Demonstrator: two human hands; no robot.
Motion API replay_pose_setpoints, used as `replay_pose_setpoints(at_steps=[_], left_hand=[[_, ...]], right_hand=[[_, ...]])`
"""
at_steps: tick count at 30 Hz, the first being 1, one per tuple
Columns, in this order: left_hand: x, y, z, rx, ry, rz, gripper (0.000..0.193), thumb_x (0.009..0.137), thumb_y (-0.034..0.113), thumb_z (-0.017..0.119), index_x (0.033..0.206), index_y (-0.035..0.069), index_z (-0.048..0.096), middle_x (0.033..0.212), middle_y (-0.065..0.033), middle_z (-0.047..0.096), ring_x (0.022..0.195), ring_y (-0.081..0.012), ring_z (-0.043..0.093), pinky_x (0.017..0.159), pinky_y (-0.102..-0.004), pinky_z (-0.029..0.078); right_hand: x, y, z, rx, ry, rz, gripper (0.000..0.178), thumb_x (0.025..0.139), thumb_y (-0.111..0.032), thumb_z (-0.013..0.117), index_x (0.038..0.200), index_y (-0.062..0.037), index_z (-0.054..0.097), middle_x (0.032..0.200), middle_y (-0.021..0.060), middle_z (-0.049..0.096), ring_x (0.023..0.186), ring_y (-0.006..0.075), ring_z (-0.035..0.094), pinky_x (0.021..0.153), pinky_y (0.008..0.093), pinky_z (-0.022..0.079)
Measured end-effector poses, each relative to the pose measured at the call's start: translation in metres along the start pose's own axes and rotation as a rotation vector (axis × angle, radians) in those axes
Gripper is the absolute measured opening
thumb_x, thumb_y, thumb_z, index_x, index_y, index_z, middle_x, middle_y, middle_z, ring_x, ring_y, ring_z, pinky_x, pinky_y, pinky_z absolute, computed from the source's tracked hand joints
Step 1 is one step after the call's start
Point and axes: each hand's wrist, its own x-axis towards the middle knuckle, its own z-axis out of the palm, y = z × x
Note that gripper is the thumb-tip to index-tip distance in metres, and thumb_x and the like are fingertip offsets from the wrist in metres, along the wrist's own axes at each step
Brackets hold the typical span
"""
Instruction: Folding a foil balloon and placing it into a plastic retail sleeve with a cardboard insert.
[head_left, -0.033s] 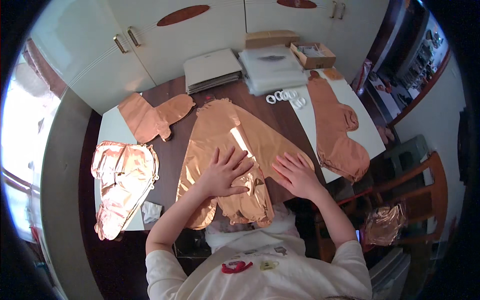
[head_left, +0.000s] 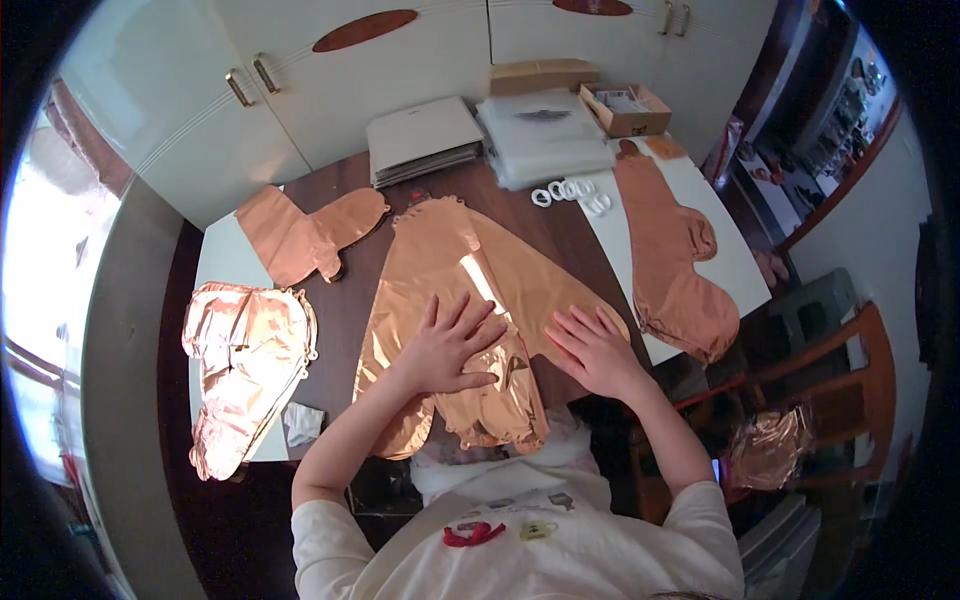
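Our left hand point(head_left: 452, 352) and right hand point(head_left: 597, 355) lie spread, grasping nothing, on the copper foil piece point(head_left: 440, 260) mid-desk point(head_left: 540, 227), narrow end toward twelve o'clock. We're seemingly flattening it; further smoothing calls for light palms.

The far side is lined by pale cabinets point(head_left: 390, 75), brass-coloured handles point(head_left: 266, 74) fitted. Left, bright light is poured in through a window point(head_left: 50, 240)! Right, a wooden chair point(head_left: 882, 385) is seen near the brown-and-white surface point(head_left: 525, 215); farther back, shelves point(head_left: 852, 118) are glimpsed through a doorway point(head_left: 812, 120).
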Motion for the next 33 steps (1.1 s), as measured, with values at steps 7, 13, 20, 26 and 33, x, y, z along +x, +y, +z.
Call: replay_pose_setpoints(at_steps=[7,13,20,26,33], left_hand=[[0.003,0.004,0.0,0.0,-0.014,-0.002,0.078,0.08,0.068,0.044,0.142,0.022,0.033,0.147,-0.0117,0.027,0.135,-0.0428,0.021,0.103,-0.0669,0.013],[0.01,0.006,0.0,0.006,0.036,0.01,0.075,0.079,0.067,0.046,0.14,0.024,0.036,0.145,-0.0093,0.032,0.134,-0.0391,0.026,0.102,-0.0675,0.016],[0.015,0.007,-0.009,-0.056,0.036,0.006,0.077,0.079,0.066,0.047,0.14,0.021,0.035,0.145,-0.0107,0.033,0.134,-0.0374,0.026,0.103,-0.0661,0.016],[0.012,-0.007,-0.008,-0.003,0.085,-0.207,0.089,0.078,0.068,0.049,0.141,0.008,0.031,0.145,-0.0179,0.028,0.135,-0.0424,0.02,0.105,-0.0627,0.014],[0.012,-0.011,0.005,0.006,0.025,-0.227,0.094,0.075,0.069,0.05,0.141,0.005,0.029,0.145,-0.0205,0.027,0.134,-0.0443,0.022,0.103,-0.0648,0.018]], right_hand=[[-0.014,0.005,-0.003,-0.019,-0.029,0.04,0.048,0.088,-0.035,0.054,0.133,-0.0178,0.046,0.141,0.0064,0.041,0.132,0.0277,0.034,0.109,0.0484,0.022],[-0.014,0.008,-0.011,0.011,0.142,0.107,0.046,0.084,-0.031,0.059,0.125,-0.0113,0.05,0.13,0.0097,0.048,0.122,0.0291,0.042,0.102,0.0468,0.031],[-0.044,0.008,-0.024,-0.215,0.331,0.617,0.042,0.073,-0.035,0.071,0.095,-0.0034,0.054,0.099,0.0146,0.053,0.096,0.0326,0.049,0.084,0.0445,0.041],[-0.059,0.016,-0.009,-0.135,0.367,0.672,0.042,0.071,-0.036,0.074,0.086,-0.0031,0.053,0.095,0.0147,0.051,0.096,0.0337,0.048,0.084,0.0443,0.04],[-0.058,0.017,-0.005,-0.022,0.35,0.632,0.033,0.076,-0.027,0.07,0.084,-0.0036,0.049,0.091,0.016,0.05,0.096,0.0361,0.047,0.08,0.0452,0.039]])
